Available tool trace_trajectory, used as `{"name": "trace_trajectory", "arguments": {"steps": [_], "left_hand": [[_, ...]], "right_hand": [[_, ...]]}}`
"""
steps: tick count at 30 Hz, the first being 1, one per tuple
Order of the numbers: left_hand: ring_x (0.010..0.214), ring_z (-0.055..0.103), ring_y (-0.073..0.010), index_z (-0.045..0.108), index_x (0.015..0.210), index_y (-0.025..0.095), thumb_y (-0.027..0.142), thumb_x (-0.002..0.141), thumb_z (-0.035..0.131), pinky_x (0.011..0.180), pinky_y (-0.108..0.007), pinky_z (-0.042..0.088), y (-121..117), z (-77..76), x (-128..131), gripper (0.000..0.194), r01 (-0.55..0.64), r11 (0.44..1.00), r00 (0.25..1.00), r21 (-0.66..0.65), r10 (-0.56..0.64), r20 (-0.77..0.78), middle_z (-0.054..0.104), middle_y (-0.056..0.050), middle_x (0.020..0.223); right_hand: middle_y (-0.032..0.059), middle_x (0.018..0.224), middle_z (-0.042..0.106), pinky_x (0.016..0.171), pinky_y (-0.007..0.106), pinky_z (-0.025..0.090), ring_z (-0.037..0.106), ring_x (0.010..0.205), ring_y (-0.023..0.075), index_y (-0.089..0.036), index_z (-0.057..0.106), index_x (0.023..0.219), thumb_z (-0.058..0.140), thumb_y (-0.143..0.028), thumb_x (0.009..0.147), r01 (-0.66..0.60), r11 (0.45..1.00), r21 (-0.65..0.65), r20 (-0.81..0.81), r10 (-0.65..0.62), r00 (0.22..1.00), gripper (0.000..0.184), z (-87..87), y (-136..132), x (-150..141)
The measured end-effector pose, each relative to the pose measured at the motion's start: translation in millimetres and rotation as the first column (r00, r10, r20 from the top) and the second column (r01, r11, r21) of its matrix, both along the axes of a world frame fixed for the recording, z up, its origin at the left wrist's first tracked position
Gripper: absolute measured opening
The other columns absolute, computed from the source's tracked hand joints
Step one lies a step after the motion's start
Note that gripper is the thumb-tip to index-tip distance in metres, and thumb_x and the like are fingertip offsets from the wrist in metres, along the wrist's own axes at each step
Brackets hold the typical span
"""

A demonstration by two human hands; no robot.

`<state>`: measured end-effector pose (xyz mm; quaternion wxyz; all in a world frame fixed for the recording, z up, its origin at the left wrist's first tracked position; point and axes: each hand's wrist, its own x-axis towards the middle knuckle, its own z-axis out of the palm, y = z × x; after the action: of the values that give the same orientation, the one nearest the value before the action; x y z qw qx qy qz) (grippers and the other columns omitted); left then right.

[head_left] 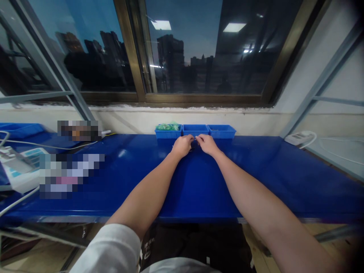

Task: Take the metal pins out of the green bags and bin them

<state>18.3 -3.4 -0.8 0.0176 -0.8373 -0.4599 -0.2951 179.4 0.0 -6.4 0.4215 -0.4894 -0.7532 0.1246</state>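
Observation:
Both arms reach forward over the blue tabletop (199, 185). My left hand (182, 146) is closed, its fingers bent together in a pinch. Facing it across a small gap, my right hand (207, 144) pinches with thumb and forefinger. Something tiny may be between the fingertips, but it is too small to name. Just beyond the hands three blue bins stand in a row: the left bin (168, 134) has green pieces (170, 126) in clear plastic, the middle bin (195, 129) is partly hidden by my hands, and the right bin (222, 132) holds small dark bits.
A white device with a light-blue keypad (24, 167) stands at the left, with blurred-out items beside it. Farther back is a blue tray (22, 130). A white power strip (300, 137) lies at the right. Grey metal posts flank the table below a window (204, 49).

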Motion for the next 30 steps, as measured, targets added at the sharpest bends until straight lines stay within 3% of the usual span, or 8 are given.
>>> {"name": "trace_trajectory", "arguments": {"steps": [3,5,9,11,14,19,23,30], "left_hand": [[0.092,0.064,-0.0194,0.062,0.105,0.021,0.021,0.091,0.039,0.083,-0.029,0.048,1,-0.4,-1,0.026,-0.015,1.000,1.000,-0.022,0.015,-0.011,0.069,-0.007,0.102],[0.094,0.063,-0.0191,0.061,0.107,0.021,0.020,0.091,0.039,0.084,-0.029,0.048,1,-0.4,-1,0.027,-0.013,0.999,1.000,-0.035,0.012,-0.008,0.068,-0.007,0.103],[0.094,0.063,-0.0184,0.061,0.106,0.020,0.023,0.093,0.037,0.085,-0.030,0.048,1,0.1,1,0.028,0.024,0.999,1.000,-0.029,-0.023,0.019,0.068,-0.007,0.103],[0.100,0.061,-0.0193,0.059,0.110,0.020,0.025,0.093,0.039,0.090,-0.031,0.046,-1,0.9,1,0.027,0.026,1.000,0.999,0.004,-0.026,0.029,0.066,-0.008,0.108],[0.113,0.054,-0.0219,0.053,0.119,0.017,0.028,0.092,0.042,0.098,-0.034,0.041,-3,2.5,2,0.031,-0.013,0.998,0.999,0.057,0.011,0.039,0.060,-0.010,0.119],[0.118,0.049,-0.0245,0.050,0.121,0.015,0.028,0.092,0.041,0.099,-0.037,0.038,-7,4.4,1,0.033,-0.094,0.995,0.996,0.037,0.093,0.006,0.054,-0.012,0.126],[0.117,0.049,-0.0256,0.050,0.120,0.016,0.029,0.091,0.041,0.098,-0.038,0.039,-6,2.3,0,0.033,-0.138,0.990,0.989,-0.016,0.137,-0.060,0.053,-0.012,0.126],[0.116,0.050,-0.0289,0.048,0.121,0.014,0.038,0.090,0.040,0.095,-0.041,0.039,-1,-6.1,0,0.040,-0.173,0.979,0.976,-0.107,0.156,-0.154,0.053,-0.015,0.125]], "right_hand": [[0.0035,0.074,0.067,0.068,0.028,0.047,0.061,0.069,0.0159,-0.016,0.064,0.083,0.056,-0.035,0.076,-0.088,0.995,-0.038,-0.261,0.075,0.962,0.021,-0.4,2,1],[0.0037,0.074,0.068,0.065,0.029,0.047,0.061,0.068,0.0164,-0.017,0.065,0.078,0.062,-0.039,0.070,-0.132,0.988,-0.077,-0.368,0.095,0.925,0.024,0.0,2,3],[0.0039,0.070,0.069,0.054,0.027,0.044,0.059,0.063,0.0166,-0.017,0.068,0.076,0.063,-0.043,0.067,-0.181,0.967,-0.182,-0.466,0.077,0.881,0.028,1.0,3,7],[0.0044,0.072,0.069,0.056,0.028,0.045,0.060,0.065,0.0174,-0.017,0.069,0.077,0.060,-0.042,0.068,-0.136,0.977,-0.164,-0.480,0.041,0.876,0.028,1.5,4,9],[0.0054,0.078,0.070,0.070,0.031,0.048,0.062,0.074,0.0190,-0.016,0.069,0.079,0.057,-0.036,0.071,0.064,0.996,-0.069,-0.421,-0.087,0.903,0.024,3.3,6,13],[0.0062,0.098,0.069,0.092,0.040,0.040,0.055,0.098,0.0244,-0.019,0.068,0.098,0.054,-0.024,0.072,0.374,0.923,0.096,-0.057,-0.370,0.927,0.030,5.1,5,20],[0.0080,0.113,0.064,0.093,0.049,0.034,0.044,0.109,0.0304,-0.021,0.062,0.113,0.054,-0.026,0.074,0.456,0.880,0.131,0.088,-0.468,0.879,0.041,3.0,6,24],[0.0105,0.134,0.047,0.091,0.054,0.034,0.037,0.116,0.0362,-0.022,0.048,0.130,0.058,-0.032,0.072,0.497,0.867,0.016,0.174,-0.492,0.853,0.059,-4.3,14,30]]}}
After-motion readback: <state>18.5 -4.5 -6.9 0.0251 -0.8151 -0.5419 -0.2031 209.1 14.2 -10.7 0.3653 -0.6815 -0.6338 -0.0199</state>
